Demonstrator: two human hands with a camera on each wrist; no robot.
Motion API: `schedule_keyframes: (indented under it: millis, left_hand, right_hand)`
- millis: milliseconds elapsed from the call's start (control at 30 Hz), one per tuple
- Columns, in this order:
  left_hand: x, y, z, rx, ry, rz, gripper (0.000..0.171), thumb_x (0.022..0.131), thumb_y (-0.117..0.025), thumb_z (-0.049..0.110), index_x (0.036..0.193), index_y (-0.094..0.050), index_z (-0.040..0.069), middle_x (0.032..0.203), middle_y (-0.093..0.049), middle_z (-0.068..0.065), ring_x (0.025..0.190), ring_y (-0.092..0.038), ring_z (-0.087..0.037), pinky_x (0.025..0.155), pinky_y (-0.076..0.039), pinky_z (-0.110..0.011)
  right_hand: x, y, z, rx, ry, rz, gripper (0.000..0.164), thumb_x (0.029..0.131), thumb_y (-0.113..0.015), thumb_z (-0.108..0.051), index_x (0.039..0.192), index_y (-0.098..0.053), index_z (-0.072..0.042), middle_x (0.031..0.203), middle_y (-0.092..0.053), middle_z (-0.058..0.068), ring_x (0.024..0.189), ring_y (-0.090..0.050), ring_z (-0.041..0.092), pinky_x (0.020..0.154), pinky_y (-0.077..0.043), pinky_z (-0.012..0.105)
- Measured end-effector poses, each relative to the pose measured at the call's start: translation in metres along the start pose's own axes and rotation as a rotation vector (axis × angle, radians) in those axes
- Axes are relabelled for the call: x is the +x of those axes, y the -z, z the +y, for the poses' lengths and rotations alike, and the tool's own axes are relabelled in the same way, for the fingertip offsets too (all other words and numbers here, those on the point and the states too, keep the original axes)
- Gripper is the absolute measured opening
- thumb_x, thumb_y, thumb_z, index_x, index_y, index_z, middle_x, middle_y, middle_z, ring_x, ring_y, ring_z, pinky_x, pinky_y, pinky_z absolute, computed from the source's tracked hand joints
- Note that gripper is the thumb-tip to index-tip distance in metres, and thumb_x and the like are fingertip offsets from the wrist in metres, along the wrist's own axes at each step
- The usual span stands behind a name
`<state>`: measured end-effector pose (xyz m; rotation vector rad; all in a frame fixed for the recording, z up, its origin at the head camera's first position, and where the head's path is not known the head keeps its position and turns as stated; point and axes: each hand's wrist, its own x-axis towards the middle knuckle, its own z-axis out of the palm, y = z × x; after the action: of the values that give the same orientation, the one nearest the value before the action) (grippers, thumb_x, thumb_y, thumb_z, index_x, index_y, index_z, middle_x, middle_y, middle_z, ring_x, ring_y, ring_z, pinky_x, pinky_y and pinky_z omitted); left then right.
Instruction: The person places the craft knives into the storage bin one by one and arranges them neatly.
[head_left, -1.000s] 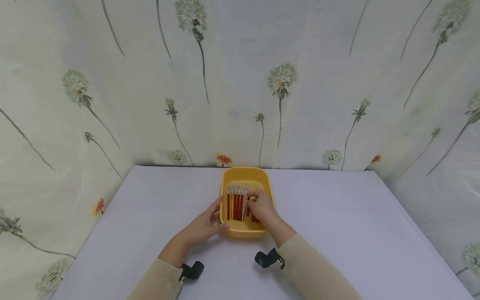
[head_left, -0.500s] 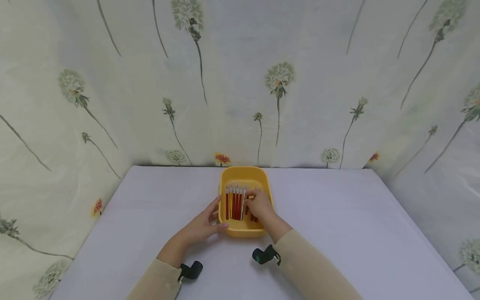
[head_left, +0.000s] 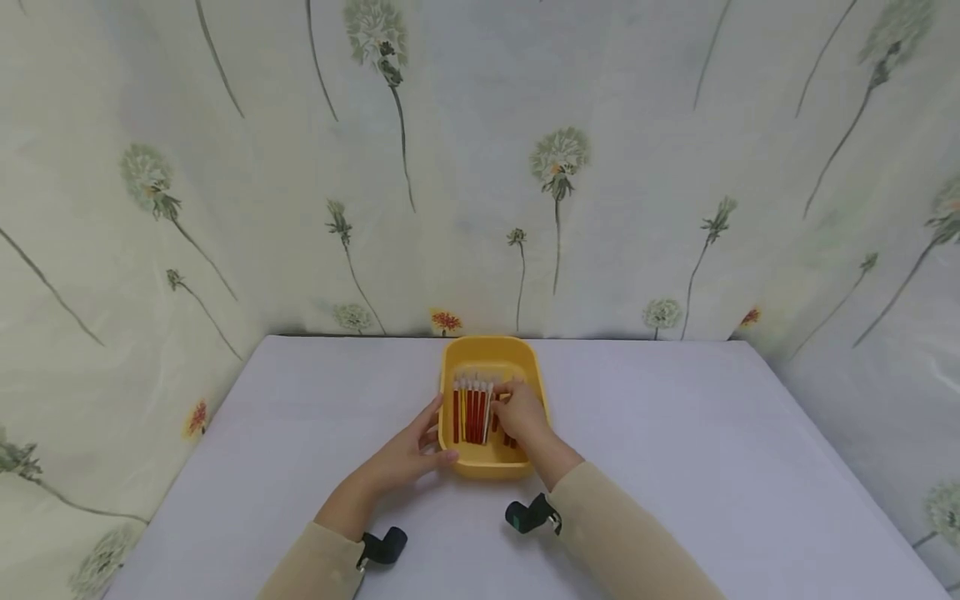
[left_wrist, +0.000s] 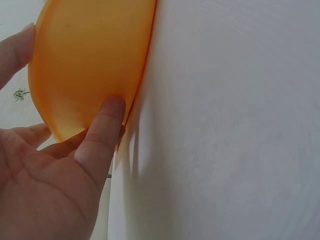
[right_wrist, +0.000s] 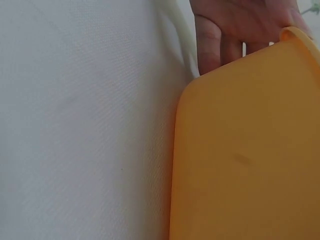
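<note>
In the head view my left hand (head_left: 408,450) holds the left side of a yellow plastic tray (head_left: 491,471), with the thumb at its near corner. The left wrist view shows my left palm (left_wrist: 42,185) and several fingers against the tray wall (left_wrist: 95,55). Inside the tray, a row of thin sticks (head_left: 472,415), mostly red with whitish pointed ends, lies side by side. My right hand (head_left: 523,415) reaches over the right part and pinches what looks like a red stick (head_left: 495,423); its fingertips partly cover it. Beneath its palm are more red ends (head_left: 510,441).
The tray stands near the back edge of the white table (head_left: 645,467). Behind it hangs a pale cloth (head_left: 465,167) printed with dandelions. A small black camera (head_left: 528,514) sits at the right wrist, another black camera (head_left: 385,546) at the left.
The head view shifts slightly. Both hands and the tray keep nearly the same places, and the row of sticks looks unchanged.
</note>
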<state>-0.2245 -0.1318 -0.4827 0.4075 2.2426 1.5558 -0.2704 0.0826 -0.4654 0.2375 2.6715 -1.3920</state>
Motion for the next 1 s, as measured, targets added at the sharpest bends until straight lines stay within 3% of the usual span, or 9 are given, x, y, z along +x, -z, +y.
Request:
schedule_keyframes:
  millis: [133, 367, 700, 1000]
  left_hand:
    - [0.0006, -0.0004, -0.0027, 0.013, 0.002, 0.005, 0.098, 0.090, -0.075, 0.038, 0.163, -0.011, 0.025, 0.162, -0.028, -0.012, 0.143, -0.039, -0.034, 0.114, -0.033, -0.053]
    - [0.0010, -0.0001, -0.0041, 0.009, -0.004, 0.004, 0.097, 0.090, -0.076, 0.036, 0.162, -0.011, 0.026, 0.163, -0.027, -0.012, 0.144, -0.037, -0.035, 0.115, -0.032, -0.054]
    - [-0.0003, -0.0013, -0.0014, 0.005, 0.006, 0.003, 0.098, 0.090, -0.076, 0.037, 0.162, -0.012, 0.024, 0.163, -0.028, -0.012, 0.144, -0.037, -0.035, 0.114, -0.033, -0.055]
    - [-0.0004, -0.0010, -0.0026, -0.006, -0.002, 0.006, 0.097, 0.090, -0.076, 0.031, 0.162, -0.012, 0.024, 0.163, -0.027, -0.014, 0.144, -0.036, -0.037, 0.114, -0.032, -0.055]
  right_hand:
    - [-0.0010, -0.0009, 0.0001, -0.003, 0.011, 0.010, 0.031, 0.098, -0.061, -0.006, 0.128, -0.063, 0.000, 0.104, -0.067, 0.016, 0.055, -0.056, 0.017, 0.045, -0.048, 0.029]
    - [-0.0012, -0.0004, 0.0012, -0.034, 0.045, 0.027, 0.028, 0.097, -0.062, -0.005, 0.125, -0.063, 0.001, 0.108, -0.065, 0.016, 0.083, -0.062, 0.021, 0.065, -0.054, 0.031]
    - [-0.0022, 0.0007, 0.0028, -0.013, 0.048, 0.024, 0.028, 0.096, -0.064, -0.006, 0.124, -0.065, -0.001, 0.100, -0.062, 0.013, 0.080, -0.060, 0.022, 0.066, -0.053, 0.032]
    - [-0.0051, 0.0035, 0.0007, 0.037, 0.095, 0.062, 0.026, 0.095, -0.065, -0.008, 0.121, -0.068, -0.004, 0.105, -0.062, 0.013, 0.093, -0.060, 0.026, 0.078, -0.053, 0.037]
